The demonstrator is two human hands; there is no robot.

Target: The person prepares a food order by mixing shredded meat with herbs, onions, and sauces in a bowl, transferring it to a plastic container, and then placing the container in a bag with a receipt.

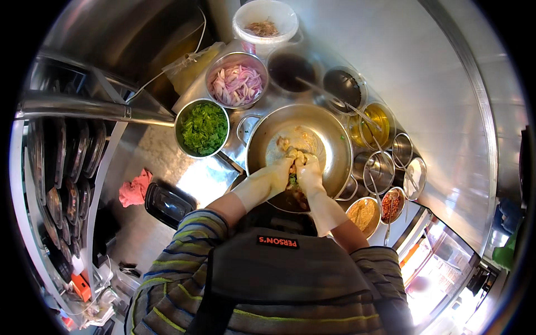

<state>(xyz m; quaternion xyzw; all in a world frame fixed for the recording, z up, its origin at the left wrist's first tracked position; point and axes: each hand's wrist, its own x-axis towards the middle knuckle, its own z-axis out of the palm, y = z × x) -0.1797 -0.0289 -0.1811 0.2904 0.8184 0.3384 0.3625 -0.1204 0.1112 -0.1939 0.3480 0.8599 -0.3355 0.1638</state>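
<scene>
Both of my hands wear thin, pale translucent gloves and are inside a wide steel bowl (341, 138) with two loop handles. My left hand (278, 169) and my right hand (309, 169) meet near the bowl's middle, fingers curled inward around a wet food mixture (293, 182). Brown pieces and green bits of it show between my wrists and against the near wall. A small lump of food (283, 143) lies just past my fingertips. Sauce smears coat the bowl's floor. My fingertips are partly hidden among the food.
Around the bowl stand a pot of chopped greens (204, 129), a pot of sliced red onion (237, 85), a white bucket (289, 25), dark liquids (292, 72), yellow oil (379, 121), ground spice (363, 214) and peanut-like pieces (391, 205). Long-handled ladles (320, 90) jut out. A black tray (165, 205) sits left.
</scene>
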